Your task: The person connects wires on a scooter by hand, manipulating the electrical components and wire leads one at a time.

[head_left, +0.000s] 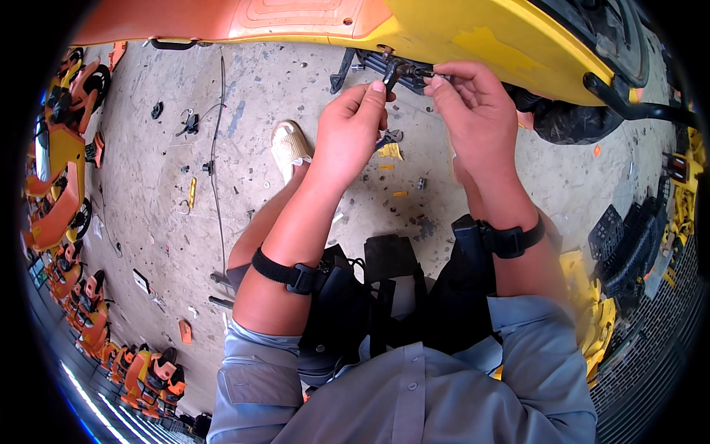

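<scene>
A yellow and orange scooter body (pixel 458 33) stretches across the top of the head view. Beneath its lower edge, my left hand (pixel 351 122) is closed, thumb on top, round a dark, shiny metal piece (pixel 392 72) whose exact kind I cannot tell. My right hand (pixel 477 107) is just to the right, its thumb and forefinger pinched at the end of a small dark fitting (pixel 420 72). What lies between those fingertips is too small to make out. Below the left fingers shows a wrench-like metal tool (pixel 389 138); whether the hand touches it is unclear.
Several orange and yellow scooters (pixel 63 192) stand along the left. Scraps and a black cable (pixel 219 148) lie on the concrete floor (pixel 163 222). A black handlebar-like tube (pixel 636 109) juts out at right, above black grilles (pixel 629 240) and yellow panels (pixel 592 318).
</scene>
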Demonstrator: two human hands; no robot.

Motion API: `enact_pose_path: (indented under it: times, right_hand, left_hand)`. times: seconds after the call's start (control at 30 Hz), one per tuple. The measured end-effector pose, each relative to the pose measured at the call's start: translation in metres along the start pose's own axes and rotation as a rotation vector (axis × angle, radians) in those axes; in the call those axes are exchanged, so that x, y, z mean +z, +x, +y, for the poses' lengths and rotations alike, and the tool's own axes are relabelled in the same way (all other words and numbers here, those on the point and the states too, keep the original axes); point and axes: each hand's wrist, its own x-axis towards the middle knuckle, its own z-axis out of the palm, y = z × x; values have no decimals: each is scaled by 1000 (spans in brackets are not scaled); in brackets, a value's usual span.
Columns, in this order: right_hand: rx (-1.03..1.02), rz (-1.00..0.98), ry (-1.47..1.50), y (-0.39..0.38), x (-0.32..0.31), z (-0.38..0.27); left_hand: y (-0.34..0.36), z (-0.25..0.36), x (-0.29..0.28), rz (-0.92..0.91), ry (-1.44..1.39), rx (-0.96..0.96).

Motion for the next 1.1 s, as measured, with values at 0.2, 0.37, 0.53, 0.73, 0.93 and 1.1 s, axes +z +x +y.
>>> enact_pose_path:
  times: [0.2, 0.37, 0.53, 0.73, 0.93, 1.1]
  right_hand:
    - [29, 22, 18, -5, 9, 1]
    - [37, 56, -21, -4, 10, 2]
    - [185, 15, -199, -1, 3, 1]
    - [257, 78, -92, 1, 5, -7]
    - [173, 126, -57, 2, 3, -7]
    - [106, 101, -68, 1, 5, 1]
  left_hand:
    - [2, -1, -1, 15, -43, 21]
    - [1, 0, -2, 44, -30, 38]
    - [-1, 3, -1, 56, -34, 46]
    - [0, 2, -1, 64, -37, 57]
    - [1, 2, -2, 38, -33, 39]
    - [2, 2, -2, 28, -65, 30]
